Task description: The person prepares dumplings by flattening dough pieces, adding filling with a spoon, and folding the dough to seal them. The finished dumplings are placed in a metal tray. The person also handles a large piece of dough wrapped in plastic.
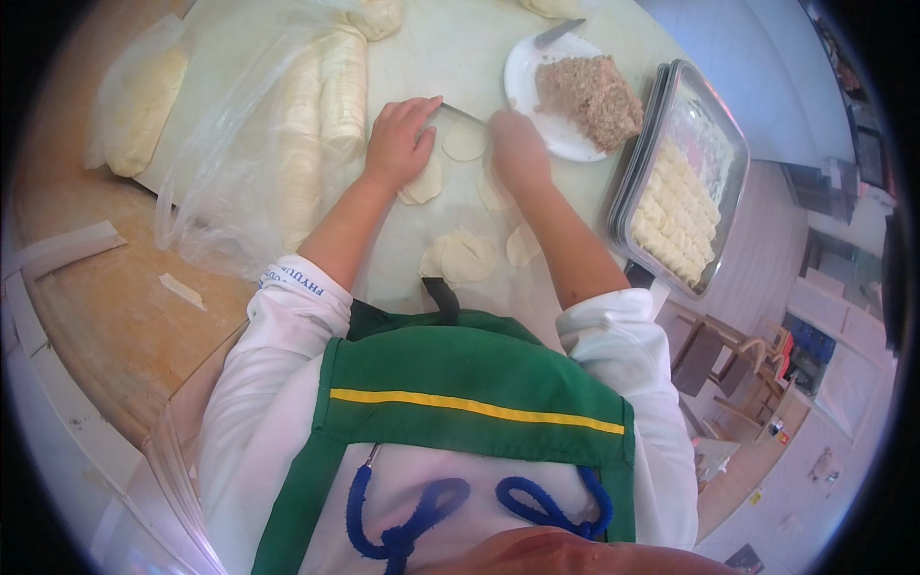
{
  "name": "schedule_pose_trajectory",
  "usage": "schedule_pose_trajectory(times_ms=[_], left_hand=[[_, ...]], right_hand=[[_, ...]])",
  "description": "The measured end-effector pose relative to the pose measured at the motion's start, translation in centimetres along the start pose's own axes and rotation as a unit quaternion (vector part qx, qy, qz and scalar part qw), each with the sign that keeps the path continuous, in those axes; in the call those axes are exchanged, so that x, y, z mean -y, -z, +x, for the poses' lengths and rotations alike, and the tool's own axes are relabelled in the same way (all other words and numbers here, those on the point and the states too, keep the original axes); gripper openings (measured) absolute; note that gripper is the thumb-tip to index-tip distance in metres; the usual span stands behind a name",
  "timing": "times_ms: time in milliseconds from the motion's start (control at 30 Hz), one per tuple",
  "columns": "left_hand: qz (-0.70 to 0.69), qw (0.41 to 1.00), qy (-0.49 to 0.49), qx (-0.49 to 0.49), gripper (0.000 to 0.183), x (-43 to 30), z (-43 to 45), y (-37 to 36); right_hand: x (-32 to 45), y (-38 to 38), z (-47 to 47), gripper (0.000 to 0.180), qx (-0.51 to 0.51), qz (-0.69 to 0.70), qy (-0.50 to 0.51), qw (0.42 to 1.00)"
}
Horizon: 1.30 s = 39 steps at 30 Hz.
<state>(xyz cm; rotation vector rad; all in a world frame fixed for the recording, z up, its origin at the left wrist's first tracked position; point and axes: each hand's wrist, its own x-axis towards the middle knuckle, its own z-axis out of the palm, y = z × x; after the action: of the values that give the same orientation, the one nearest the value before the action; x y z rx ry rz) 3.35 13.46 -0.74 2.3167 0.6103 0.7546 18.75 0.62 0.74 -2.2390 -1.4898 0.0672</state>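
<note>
My right hand (519, 149) is closed around one end of a thin, flat metal tool (463, 113), perhaps a blade. The fingertips of my left hand (404, 144) touch its other end, thumb apart. Just below the tool a round dough wrapper (464, 140) lies on the pale work surface. More wrappers (424, 183) lie beside my left hand, and another (494, 191) is partly under my right wrist. Nearer my apron is a loose pile of wrappers (463, 256), with another (523, 246) by my right forearm. Ground meat filling (593, 97) sits on a white plate (519, 79) beyond my right hand.
Stacked metal trays (734, 154) at the right hold rows of dumplings (675, 212). Long dough rolls (343, 93) lie at the left under clear plastic (230, 144). Another wrapped dough piece (147, 115) is farther left. A flat-handled utensil (559, 33) rests on the plate's rim.
</note>
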Motion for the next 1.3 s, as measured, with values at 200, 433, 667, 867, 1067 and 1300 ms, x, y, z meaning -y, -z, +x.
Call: schedule_pose_trajectory(times_ms=[200,433,667,867,1067,1300], left_hand=[[-0.034,0.999,-0.007,-0.012,0.040,0.1,-0.1,-0.2],[-0.045,0.997,0.045,0.033,0.045,1.0,0.3,-0.6],[-0.474,0.838,0.257,0.080,0.048,-2.7,1.7,1.7],[-0.555,0.764,0.302,0.128,0.028,-7.5,0.5,2.4],[-0.638,0.663,0.391,-0.012,0.015,-5.1,-0.5,2.5],[-0.537,0.777,0.279,-0.174,0.019,4.1,7.5,3.6]], right_hand=[[0.8,0.4,0.1,0.008,0.018,-0.077,0.004,0.997],[1.5,0.5,0.3,0.008,-0.005,-0.078,-0.034,0.996],[2.4,5.3,0.0,0.013,0.062,0.378,-0.216,0.898],[4.9,9.0,-3.4,0.015,0.097,0.518,-0.259,0.810],[2.8,7.4,-7.2,0.017,0.001,0.541,-0.268,0.798],[-5.7,4.0,-16.5,0.009,-0.142,0.385,-0.245,0.878]])
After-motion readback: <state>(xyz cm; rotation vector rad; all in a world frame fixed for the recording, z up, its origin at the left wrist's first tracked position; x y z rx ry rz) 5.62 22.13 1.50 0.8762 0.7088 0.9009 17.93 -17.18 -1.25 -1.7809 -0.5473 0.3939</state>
